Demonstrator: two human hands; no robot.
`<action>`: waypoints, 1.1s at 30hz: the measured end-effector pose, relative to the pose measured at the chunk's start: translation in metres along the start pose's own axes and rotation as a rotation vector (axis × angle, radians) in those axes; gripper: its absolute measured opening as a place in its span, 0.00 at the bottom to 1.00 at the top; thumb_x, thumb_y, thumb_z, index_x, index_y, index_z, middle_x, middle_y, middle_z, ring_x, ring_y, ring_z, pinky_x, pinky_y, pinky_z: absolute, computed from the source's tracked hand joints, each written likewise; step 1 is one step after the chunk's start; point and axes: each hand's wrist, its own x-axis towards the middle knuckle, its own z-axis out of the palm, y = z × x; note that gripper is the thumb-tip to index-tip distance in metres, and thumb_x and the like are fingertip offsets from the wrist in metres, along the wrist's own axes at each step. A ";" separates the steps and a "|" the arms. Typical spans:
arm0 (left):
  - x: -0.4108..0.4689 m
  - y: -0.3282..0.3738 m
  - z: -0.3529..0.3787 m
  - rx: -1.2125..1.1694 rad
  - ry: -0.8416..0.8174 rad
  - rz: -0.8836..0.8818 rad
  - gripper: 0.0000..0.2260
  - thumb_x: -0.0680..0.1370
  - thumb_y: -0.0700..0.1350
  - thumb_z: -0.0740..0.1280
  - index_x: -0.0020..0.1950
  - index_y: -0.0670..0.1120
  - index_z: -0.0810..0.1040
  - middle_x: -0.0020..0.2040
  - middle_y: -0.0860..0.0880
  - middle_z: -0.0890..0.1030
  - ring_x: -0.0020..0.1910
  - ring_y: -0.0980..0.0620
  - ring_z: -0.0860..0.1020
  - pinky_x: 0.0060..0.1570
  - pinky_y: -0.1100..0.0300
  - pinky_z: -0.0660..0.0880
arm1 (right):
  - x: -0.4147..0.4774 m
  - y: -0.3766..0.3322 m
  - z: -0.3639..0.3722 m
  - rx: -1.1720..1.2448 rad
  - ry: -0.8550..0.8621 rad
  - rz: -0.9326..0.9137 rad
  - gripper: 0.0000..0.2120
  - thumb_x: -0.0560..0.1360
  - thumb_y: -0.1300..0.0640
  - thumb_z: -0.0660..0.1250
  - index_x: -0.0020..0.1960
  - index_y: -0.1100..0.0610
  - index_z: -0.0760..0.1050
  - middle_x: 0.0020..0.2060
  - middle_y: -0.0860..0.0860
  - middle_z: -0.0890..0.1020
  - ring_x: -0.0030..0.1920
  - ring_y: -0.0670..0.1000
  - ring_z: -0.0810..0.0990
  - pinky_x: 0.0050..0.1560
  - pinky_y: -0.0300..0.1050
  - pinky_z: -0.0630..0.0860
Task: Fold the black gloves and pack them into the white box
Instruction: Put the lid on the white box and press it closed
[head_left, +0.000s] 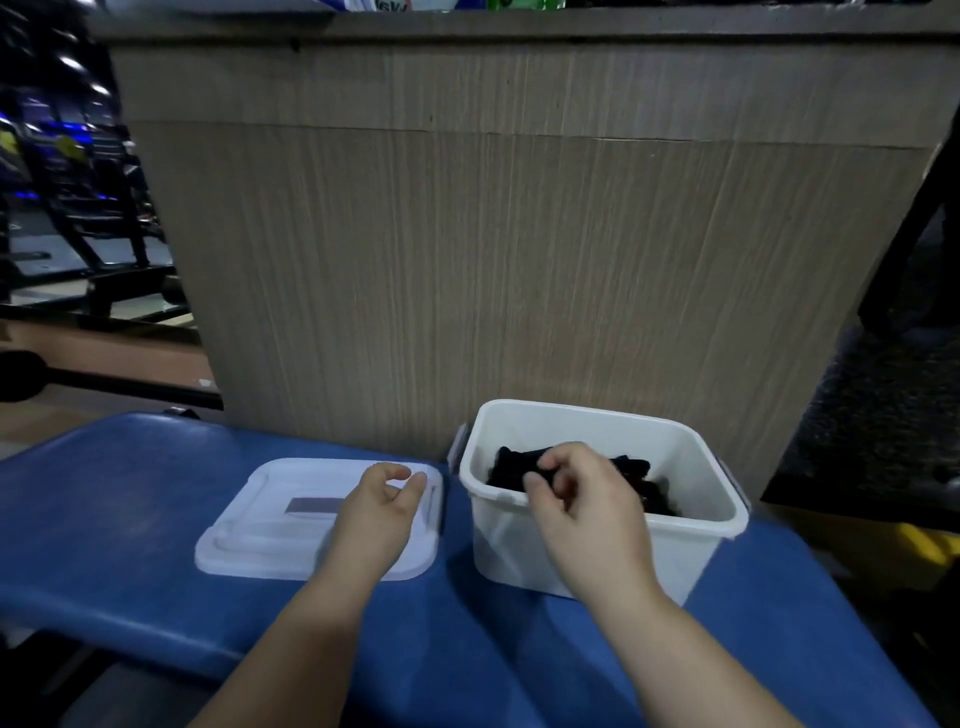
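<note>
Head view shows the task near its end: the black gloves lie bundled inside the white box, which stands on the blue table at about 4 o'clock in the view. No glove shows outside the box. What looks left is settling the bundle and perhaps fitting the lid, which lies flat at the box's 9 o'clock.

The right hand hangs over the near rim, its fingers curled right at the gloves' near edge; whether they pinch the fabric or merely touch it, I cannot tell. The left hand hovers over the lid, loosely curled, grasping nothing.
</note>
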 end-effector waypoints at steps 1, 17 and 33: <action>0.001 -0.005 -0.006 0.020 0.002 -0.017 0.11 0.78 0.56 0.63 0.56 0.52 0.74 0.49 0.50 0.80 0.45 0.50 0.79 0.44 0.56 0.73 | -0.002 -0.006 0.013 0.023 -0.045 -0.006 0.05 0.73 0.53 0.68 0.43 0.46 0.72 0.33 0.45 0.75 0.37 0.43 0.74 0.37 0.34 0.68; 0.032 -0.101 -0.100 0.343 0.193 -0.153 0.17 0.77 0.51 0.67 0.61 0.43 0.78 0.59 0.44 0.80 0.60 0.43 0.75 0.62 0.55 0.67 | -0.011 -0.003 0.164 -0.191 -0.569 0.224 0.20 0.79 0.47 0.60 0.69 0.52 0.65 0.67 0.54 0.68 0.65 0.54 0.67 0.62 0.46 0.67; 0.061 -0.140 -0.121 0.586 0.378 -0.163 0.22 0.75 0.56 0.66 0.64 0.46 0.70 0.54 0.39 0.79 0.55 0.38 0.74 0.53 0.47 0.70 | -0.007 0.017 0.207 -0.334 -0.514 0.268 0.27 0.77 0.39 0.57 0.70 0.52 0.60 0.70 0.56 0.65 0.71 0.57 0.57 0.73 0.50 0.53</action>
